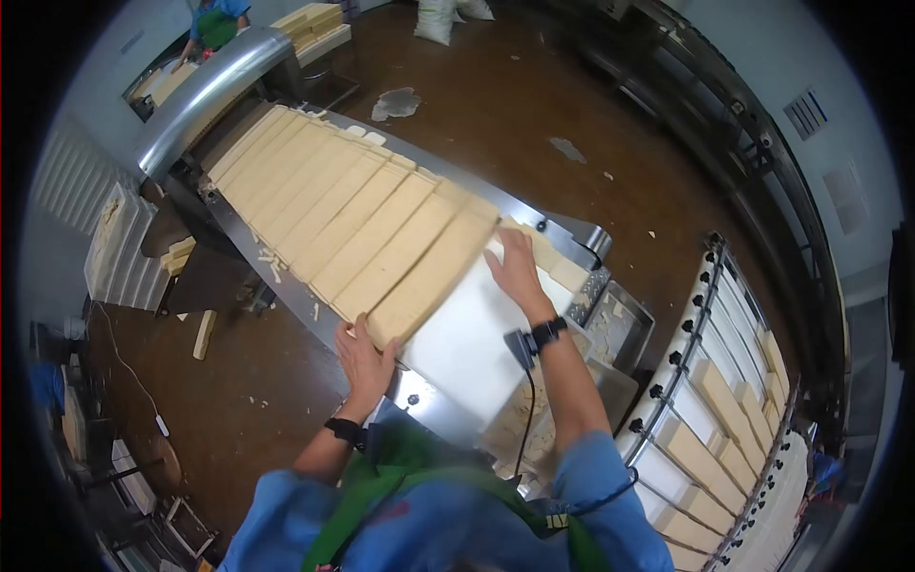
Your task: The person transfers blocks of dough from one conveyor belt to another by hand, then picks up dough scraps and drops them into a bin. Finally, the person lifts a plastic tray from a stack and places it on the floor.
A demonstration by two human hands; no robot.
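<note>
The left hand reaches forward with its wrist bent, thumb and fingers parted at the near-left end of the nearest slab. The right hand leans inward from a straighter forearm, fingers curled against the slab's other end, thumb apart from them. The slab lies between the two sets of fingers; whether either hand grips it or only presses, I cannot tell.

Well left of the left fingers, brown floor carries a loose pale bar. Ahead of the fingers, slabs lie side by side back to a curved metal hood, with a co-worker beyond. Bare white belt shows between the hands, on the wearer's side of the slab. Just right of the right fingers are pale offcuts, then a metal tray of scraps; farther right stands a second conveyor edged with black knobs.

Counted: two hands, one black band on each wrist, one hood, one tapering run of slabs, its far ones too tightly packed to number.
</note>
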